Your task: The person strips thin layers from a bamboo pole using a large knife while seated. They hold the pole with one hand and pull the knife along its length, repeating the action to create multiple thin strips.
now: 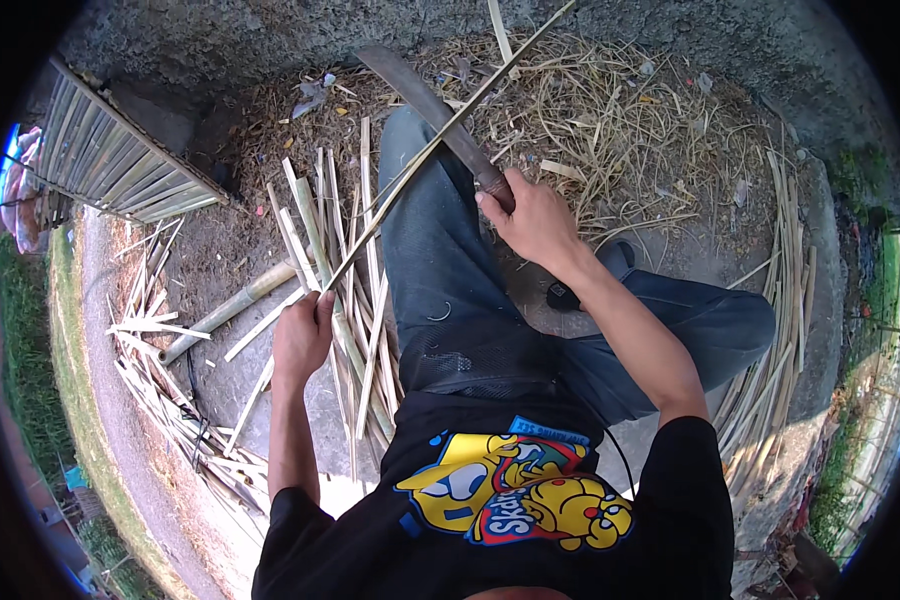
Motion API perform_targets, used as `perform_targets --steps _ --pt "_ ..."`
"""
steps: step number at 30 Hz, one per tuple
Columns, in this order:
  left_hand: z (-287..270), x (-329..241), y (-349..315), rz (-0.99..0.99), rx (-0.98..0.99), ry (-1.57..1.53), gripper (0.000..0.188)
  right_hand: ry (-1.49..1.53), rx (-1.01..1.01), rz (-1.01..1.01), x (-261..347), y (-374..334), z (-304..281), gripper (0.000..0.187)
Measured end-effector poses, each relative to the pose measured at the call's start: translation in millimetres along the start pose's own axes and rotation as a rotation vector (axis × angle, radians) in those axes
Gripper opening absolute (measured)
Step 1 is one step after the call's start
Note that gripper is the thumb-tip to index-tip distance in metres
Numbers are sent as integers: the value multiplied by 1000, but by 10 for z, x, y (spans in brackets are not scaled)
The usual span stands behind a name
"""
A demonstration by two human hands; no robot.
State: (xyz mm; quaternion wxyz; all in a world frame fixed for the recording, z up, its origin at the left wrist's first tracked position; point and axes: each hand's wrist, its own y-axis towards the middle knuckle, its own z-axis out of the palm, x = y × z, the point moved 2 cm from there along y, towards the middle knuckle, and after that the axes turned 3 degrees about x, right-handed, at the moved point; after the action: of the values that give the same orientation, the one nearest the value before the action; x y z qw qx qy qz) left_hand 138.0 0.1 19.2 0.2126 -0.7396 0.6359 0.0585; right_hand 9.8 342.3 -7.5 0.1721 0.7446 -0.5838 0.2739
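My right hand (535,220) is closed around the handle of a machete (410,90) with a dark, broad blade pointing up and to the left. My left hand (302,335) grips the lower end of a long, thin bamboo strip (395,190). From there the strip runs diagonally up to the right, over my bent knee, and crosses the blade. The blade and the strip meet or overlap near the knee; whether the edge bites into the strip I cannot tell.
Split bamboo strips (370,350) lie beside my left leg, near a thicker bamboo pole (235,305). More strips (790,290) are stacked at the right. Curled shavings (610,140) cover the ground ahead, before a rough wall (630,35). A slatted bamboo panel (120,155) stands at the far left.
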Motion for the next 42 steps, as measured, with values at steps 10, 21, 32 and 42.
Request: perform_targets --steps 10,21,32,42 --pt "52 -102 69 76 -17 -25 50 -237 -232 -634 420 -303 514 50" --pt "-62 329 229 175 56 0 45 -451 -189 16 -663 528 -616 45" --pt "-119 261 245 328 -1 -22 35 -47 -226 -7 -697 284 -396 40" --pt "-70 113 339 274 24 16 39 -352 -222 -532 138 -272 279 54"
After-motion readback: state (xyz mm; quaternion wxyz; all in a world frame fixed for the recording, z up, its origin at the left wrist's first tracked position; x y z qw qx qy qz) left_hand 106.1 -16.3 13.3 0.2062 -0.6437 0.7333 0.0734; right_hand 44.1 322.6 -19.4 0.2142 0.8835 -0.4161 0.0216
